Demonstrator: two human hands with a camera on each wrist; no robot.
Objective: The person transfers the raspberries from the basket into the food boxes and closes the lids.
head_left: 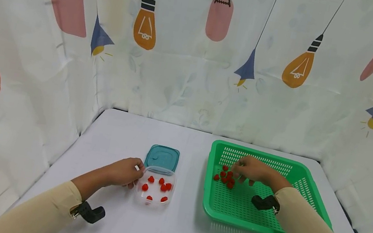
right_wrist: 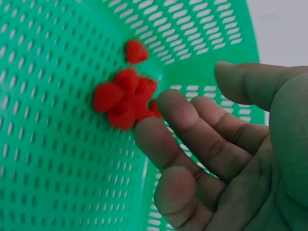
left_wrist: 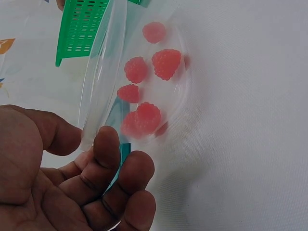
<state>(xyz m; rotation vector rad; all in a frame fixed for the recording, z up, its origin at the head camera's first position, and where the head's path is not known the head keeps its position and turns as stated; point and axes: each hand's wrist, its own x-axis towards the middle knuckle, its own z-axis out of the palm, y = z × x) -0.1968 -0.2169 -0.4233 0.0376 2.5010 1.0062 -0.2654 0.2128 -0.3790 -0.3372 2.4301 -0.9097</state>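
Observation:
My left hand (head_left: 126, 171) pinches the left rim of a small clear plastic container (head_left: 159, 169) between thumb and fingers. Several red raspberries (head_left: 163, 187) lie spread over its bottom; the left wrist view shows them through the clear wall (left_wrist: 102, 72). To the right, my right hand (head_left: 253, 171) reaches into a green plastic basket (head_left: 242, 225). In the right wrist view its fingers are loosely bent, thumb apart, with nothing between them. Just beyond the fingertips sits a cluster of raspberries (right_wrist: 122, 98) in the basket's corner.
A teal lid (head_left: 162, 156) lies flat directly behind the clear container. Both containers stand on a white-covered table (head_left: 123, 134). Patterned curtains (head_left: 176, 89) hang behind and at both sides. Dark straps with a small device (head_left: 91, 213) circle the wrists.

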